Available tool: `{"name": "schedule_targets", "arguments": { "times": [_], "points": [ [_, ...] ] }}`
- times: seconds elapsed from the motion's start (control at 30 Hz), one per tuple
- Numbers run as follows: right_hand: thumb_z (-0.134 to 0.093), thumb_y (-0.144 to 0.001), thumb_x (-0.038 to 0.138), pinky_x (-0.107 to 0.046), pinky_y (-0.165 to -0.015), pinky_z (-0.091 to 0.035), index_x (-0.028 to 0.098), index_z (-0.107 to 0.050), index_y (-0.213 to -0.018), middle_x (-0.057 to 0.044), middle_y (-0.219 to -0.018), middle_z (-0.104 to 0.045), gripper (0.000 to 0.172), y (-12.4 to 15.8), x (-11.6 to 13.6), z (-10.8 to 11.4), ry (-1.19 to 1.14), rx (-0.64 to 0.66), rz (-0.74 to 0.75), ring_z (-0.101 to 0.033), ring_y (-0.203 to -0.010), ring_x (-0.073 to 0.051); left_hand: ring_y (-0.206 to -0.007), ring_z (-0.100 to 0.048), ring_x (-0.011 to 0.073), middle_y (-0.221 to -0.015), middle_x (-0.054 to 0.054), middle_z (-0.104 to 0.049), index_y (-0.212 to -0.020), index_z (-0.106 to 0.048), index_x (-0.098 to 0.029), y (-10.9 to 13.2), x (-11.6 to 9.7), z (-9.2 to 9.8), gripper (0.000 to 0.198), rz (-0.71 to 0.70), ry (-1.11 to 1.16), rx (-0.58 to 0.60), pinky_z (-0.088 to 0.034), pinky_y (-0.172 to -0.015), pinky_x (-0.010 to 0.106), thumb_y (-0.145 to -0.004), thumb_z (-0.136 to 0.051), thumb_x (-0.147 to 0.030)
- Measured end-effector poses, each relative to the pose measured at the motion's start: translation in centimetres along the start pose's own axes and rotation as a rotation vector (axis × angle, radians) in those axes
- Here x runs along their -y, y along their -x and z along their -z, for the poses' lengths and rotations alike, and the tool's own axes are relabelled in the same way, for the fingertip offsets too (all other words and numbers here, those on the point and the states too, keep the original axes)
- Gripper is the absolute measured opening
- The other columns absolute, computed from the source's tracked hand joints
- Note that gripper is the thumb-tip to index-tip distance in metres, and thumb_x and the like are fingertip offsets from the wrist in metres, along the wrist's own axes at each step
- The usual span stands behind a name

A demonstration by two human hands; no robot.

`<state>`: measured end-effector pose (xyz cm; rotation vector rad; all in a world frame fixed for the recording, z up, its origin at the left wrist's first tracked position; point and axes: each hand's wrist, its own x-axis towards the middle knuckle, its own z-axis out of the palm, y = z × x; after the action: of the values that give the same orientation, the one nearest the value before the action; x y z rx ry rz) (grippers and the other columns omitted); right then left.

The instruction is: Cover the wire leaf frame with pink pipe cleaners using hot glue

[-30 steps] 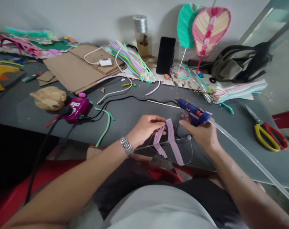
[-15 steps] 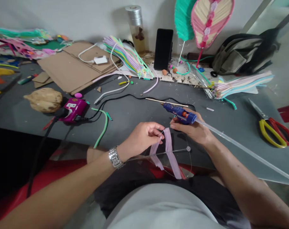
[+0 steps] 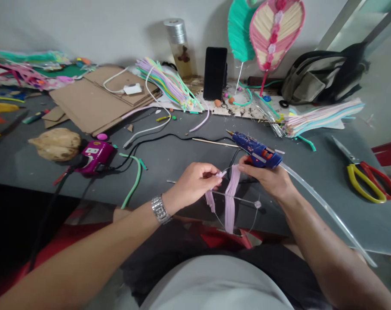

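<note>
My left hand (image 3: 192,183) is closed in a pinch on the top of a short lilac pipe cleaner strip (image 3: 210,199) fixed to a thin wire leaf frame (image 3: 243,199). A longer lilac strip (image 3: 230,199) hangs beside it across the frame. My right hand (image 3: 269,178) grips a blue glue gun (image 3: 256,150), nozzle pointing up and left, with a clear glue stick (image 3: 324,206) trailing back to the right. Its fingertips also touch the top of the longer strip. Both hands are over the near edge of the grey table (image 3: 169,159).
Scissors (image 3: 364,176) lie at the right. A purple power strip (image 3: 93,153) and black cable sit left, with a green pipe cleaner (image 3: 133,181). Bundles of pastel pipe cleaners (image 3: 169,82), cardboard (image 3: 95,97), a phone (image 3: 215,79), a bottle (image 3: 178,47), finished leaves (image 3: 272,32) and a backpack (image 3: 321,79) line the back.
The glue gun rose and its nozzle swung up to the left. The wire frame tilted, and the lilac strips now hang more vertically between my hands.
</note>
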<state>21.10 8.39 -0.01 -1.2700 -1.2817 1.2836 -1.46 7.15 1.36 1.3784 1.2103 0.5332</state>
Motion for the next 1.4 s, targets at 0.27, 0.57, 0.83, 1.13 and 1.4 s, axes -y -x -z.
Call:
{"name": "schedule_targets", "arguments": {
  "times": [0.27, 0.57, 0.83, 1.13, 1.4],
  "points": [
    [-0.087, -0.072, 0.038, -0.031, -0.070, -0.046, 0.020, -0.067, -0.078, 0.001, -0.078, -0.067, 0.028, 0.4, -0.3, 0.2, 0.032, 0.025, 0.032, -0.058, -0.068, -0.014, -0.073, -0.065, 0.0136, -0.082, 0.007, -0.074, -0.088, -0.075, -0.013, -0.7, -1.0, 0.2, 0.020, 0.131, 0.121, 0.076, -0.048, -0.069, 0.026, -0.084, -0.073, -0.032],
    [-0.086, -0.074, 0.040, -0.031, -0.070, -0.048, 0.021, -0.069, -0.082, 0.000, -0.081, -0.069, 0.027, 0.3, -1.5, 0.4, 0.124, 0.003, 0.092, -0.060, -0.070, -0.016, -0.058, -0.052, 0.0094, -0.065, -0.001, -0.061, -0.082, -0.072, -0.013, -1.0, -1.0, 0.2, 0.011, 0.167, 0.108, 0.065, -0.039, -0.057, 0.023, -0.081, -0.067, -0.023],
    [-0.087, -0.074, 0.041, -0.032, -0.073, -0.049, 0.021, -0.070, -0.085, 0.000, -0.083, -0.070, 0.028, 0.4, -1.6, 0.5, 0.123, -0.008, 0.079, -0.060, -0.073, -0.017, -0.063, -0.062, 0.0106, -0.072, 0.004, -0.071, -0.081, -0.070, -0.012, -1.0, -1.7, -0.1, 0.007, 0.224, 0.127, 0.079, -0.046, -0.063, 0.024, -0.085, -0.065, -0.016],
    [-0.086, -0.074, 0.041, -0.031, -0.071, -0.050, 0.021, -0.068, -0.082, 0.000, -0.080, -0.071, 0.028, 0.2, -1.4, 0.4, 0.114, 0.014, 0.070, -0.061, -0.071, -0.016, -0.058, -0.056, 0.0093, -0.066, 0.001, -0.068, -0.077, -0.072, -0.013, -1.2, -1.0, 0.5, 0.009, 0.183, 0.160, 0.088, -0.042, -0.058, 0.022, -0.078, -0.072, -0.022],
    [-0.082, -0.080, 0.052, -0.032, -0.063, -0.052, 0.020, -0.072, -0.090, -0.005, -0.087, -0.075, 0.035, 3.7, 3.7, -0.6, 0.302, -0.404, 0.153, -0.062, -0.068, -0.017, -0.054, -0.056, 0.0100, -0.060, 0.002, -0.068, -0.072, -0.073, -0.014, -1.7, 0.1, 0.1, 0.007, 0.098, 0.135, -0.090, -0.039, -0.051, 0.021, -0.071, -0.075, -0.021]
  ]
}}
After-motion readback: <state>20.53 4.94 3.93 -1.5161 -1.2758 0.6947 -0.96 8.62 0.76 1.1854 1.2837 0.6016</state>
